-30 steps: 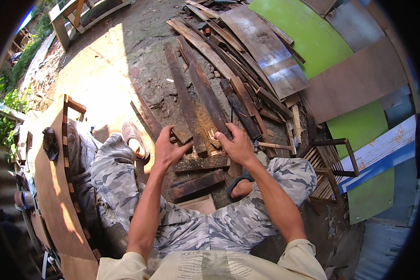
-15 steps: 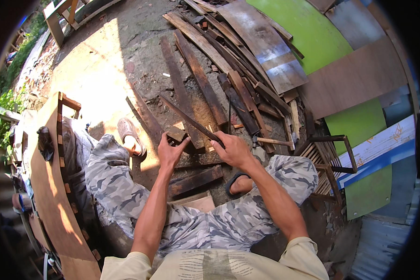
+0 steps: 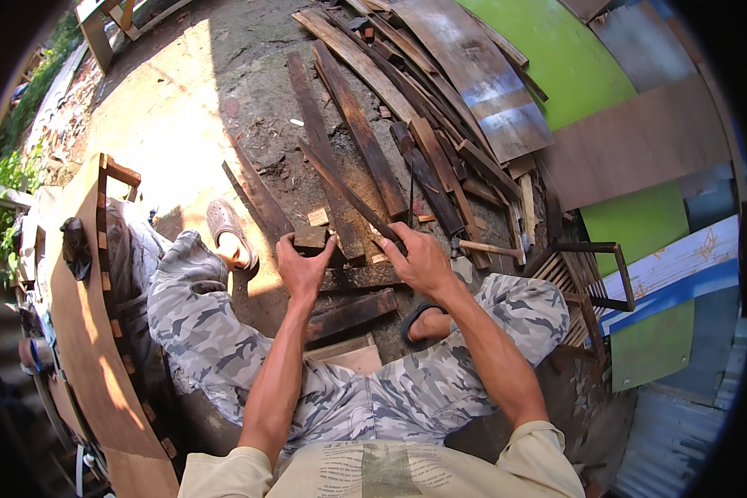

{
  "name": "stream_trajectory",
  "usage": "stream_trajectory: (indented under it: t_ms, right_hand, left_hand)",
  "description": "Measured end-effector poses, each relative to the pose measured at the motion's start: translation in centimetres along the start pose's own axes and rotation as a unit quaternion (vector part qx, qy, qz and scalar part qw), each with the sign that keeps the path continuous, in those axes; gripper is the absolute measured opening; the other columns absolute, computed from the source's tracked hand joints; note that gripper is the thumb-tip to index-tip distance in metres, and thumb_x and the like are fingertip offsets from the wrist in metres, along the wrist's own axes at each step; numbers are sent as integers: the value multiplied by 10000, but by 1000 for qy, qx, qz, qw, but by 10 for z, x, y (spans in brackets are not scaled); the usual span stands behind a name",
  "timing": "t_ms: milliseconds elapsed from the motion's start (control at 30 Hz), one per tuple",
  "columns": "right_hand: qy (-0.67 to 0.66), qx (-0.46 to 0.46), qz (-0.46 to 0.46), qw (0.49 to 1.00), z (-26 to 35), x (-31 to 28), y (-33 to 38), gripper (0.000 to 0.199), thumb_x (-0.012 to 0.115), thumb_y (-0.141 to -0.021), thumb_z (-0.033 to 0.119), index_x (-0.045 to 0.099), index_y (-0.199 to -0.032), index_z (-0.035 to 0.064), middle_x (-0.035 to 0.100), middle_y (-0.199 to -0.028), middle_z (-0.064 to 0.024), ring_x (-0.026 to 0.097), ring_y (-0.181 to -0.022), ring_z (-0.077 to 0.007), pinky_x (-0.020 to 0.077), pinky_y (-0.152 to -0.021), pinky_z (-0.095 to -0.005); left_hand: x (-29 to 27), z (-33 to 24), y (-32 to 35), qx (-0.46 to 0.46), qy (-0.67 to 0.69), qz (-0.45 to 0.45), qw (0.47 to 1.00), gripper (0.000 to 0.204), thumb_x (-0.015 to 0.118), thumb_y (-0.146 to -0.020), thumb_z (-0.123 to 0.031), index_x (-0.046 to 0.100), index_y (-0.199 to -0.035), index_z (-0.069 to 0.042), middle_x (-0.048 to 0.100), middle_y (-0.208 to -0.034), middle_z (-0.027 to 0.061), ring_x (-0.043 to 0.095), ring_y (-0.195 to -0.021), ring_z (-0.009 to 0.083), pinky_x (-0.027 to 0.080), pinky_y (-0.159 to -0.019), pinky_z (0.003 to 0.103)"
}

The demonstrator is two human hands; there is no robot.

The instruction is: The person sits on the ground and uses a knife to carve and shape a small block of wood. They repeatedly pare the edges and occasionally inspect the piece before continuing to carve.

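Note:
Between the fingers and thumb of my left hand (image 3: 300,267) is a short dark wood block (image 3: 310,240), at the ends of boards on the ground. My right hand (image 3: 419,261) is closed around the near end of a long, thin brown strip (image 3: 344,189). The strip slants away to the far left; I cannot tell whether it is wood or a blade. A small pale wood piece (image 3: 318,217) shows just beyond the block. Dark planks (image 3: 361,133) lie ahead of my hands, with sawdust (image 3: 358,202) beside them. A thick dark timber (image 3: 351,316) lies nearer my legs.
A wooden-handled hammer (image 3: 491,248) lies right of my right hand. A heap of old boards (image 3: 440,124) and leaning panels (image 3: 639,141) fill the right side. A slatted wooden frame (image 3: 577,295) stands by my right knee, a curved plywood piece (image 3: 83,332) at the left.
The strip's far end has shifted up and right in the picture, and my right hand slightly right. My left hand still holds the block, a little lower; the pale piece shows more separately.

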State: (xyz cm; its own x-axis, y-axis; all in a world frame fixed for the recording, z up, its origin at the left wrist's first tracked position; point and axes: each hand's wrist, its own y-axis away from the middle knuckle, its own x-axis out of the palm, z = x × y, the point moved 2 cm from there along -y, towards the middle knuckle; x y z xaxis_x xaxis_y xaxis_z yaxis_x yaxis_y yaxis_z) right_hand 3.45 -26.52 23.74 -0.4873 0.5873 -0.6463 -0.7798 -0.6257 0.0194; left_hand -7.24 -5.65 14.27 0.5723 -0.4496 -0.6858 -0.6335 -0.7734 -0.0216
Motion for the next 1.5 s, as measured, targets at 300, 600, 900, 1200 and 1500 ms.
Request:
stream_trajectory:
  t_ms: [300,600,900,1200,1500]
  right_hand:
    - [-54,40,-46,997,4,-7,0,292,601,-973,270,623,-1108,11,681,-877,-270,654,-882,-479,508,-755,-527]
    - [-29,69,-13,997,-10,0,8,364,608,-986,292,638,-1182,-14,705,-879,-200,711,-736,-304,527,-674,-409]
    - [-253,251,2,934,-2,56,29,379,492,-1035,269,570,-1331,46,615,-874,-40,601,-643,-102,515,-522,-288]
    - [-390,271,-146,868,17,154,55,408,418,-1058,301,529,-1344,31,534,-774,-41,561,-600,-111,534,-531,-294]
    - [-457,234,-157,844,22,174,91,454,436,-1079,239,393,-1496,65,491,-994,-20,537,-786,-93,541,-588,-250]
  left_hand:
    - [8,9,3,25,-34,-29,999,784,874,-702,-499,529,-1176,21,531,-1055,173,589,-988,357,495,-834,487]
    - [12,1,11,29,-76,118,990,794,861,-747,-406,461,-1307,-9,502,-1161,203,579,-1086,418,507,-910,487]
    - [24,39,2,102,7,220,970,706,791,-850,-259,422,-1388,10,581,-1248,249,631,-1139,379,532,-933,438]
    - [19,16,12,32,73,175,981,519,869,-746,-244,637,-1143,-3,656,-1120,178,691,-1005,330,560,-856,409]
    - [12,24,6,-6,96,281,955,612,841,-789,-186,572,-1307,-2,692,-1193,180,739,-950,246,573,-795,348]
